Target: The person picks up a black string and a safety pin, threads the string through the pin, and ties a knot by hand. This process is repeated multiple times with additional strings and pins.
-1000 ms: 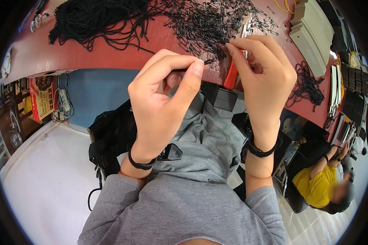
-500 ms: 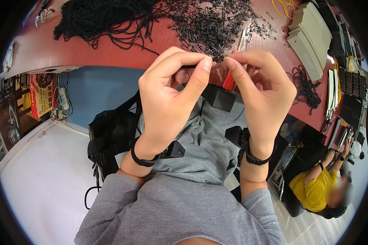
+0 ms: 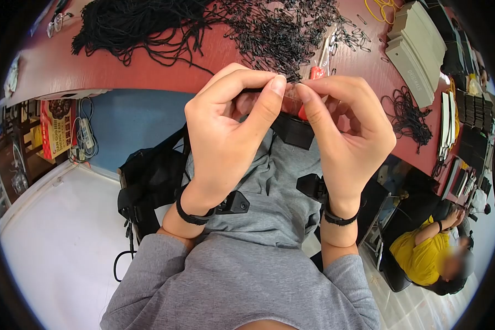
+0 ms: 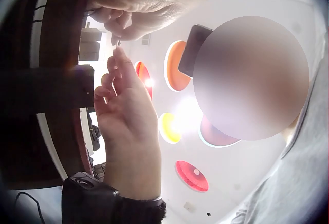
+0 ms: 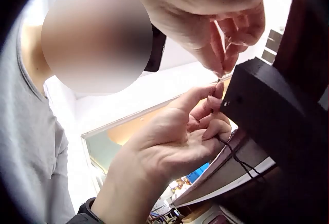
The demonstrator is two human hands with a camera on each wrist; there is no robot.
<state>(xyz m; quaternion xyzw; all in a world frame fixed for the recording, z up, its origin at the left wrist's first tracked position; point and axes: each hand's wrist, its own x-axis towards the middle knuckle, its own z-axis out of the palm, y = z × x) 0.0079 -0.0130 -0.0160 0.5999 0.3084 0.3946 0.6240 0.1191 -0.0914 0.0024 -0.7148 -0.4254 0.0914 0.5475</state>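
Note:
Both hands meet fingertip to fingertip just in front of the table edge in the head view. My left hand (image 3: 231, 124) pinches a black cord (image 5: 239, 160) between thumb and index finger; its loose length trails below the fingers in the right wrist view. Opposite it, my right hand (image 3: 346, 124) pinches a tiny safety pin between thumb and index fingertip, mostly hidden by the fingers. The fingertips of the two hands almost touch. Beyond them lies a large heap of black safety pins (image 3: 280, 36). A bundle of black cords (image 3: 132, 27) lies to its left.
A red-handled tool (image 3: 316, 72) lies on the red table (image 3: 148, 74) behind the right hand. More black cords (image 3: 412, 121) and grey boards (image 3: 418, 58) are at the right. Another person in a yellow shirt (image 3: 418, 250) sits at far right.
My right hand has come from the edge of the pin heap toward the left hand, bringing the fingertips close together. The left hand has shifted slightly right.

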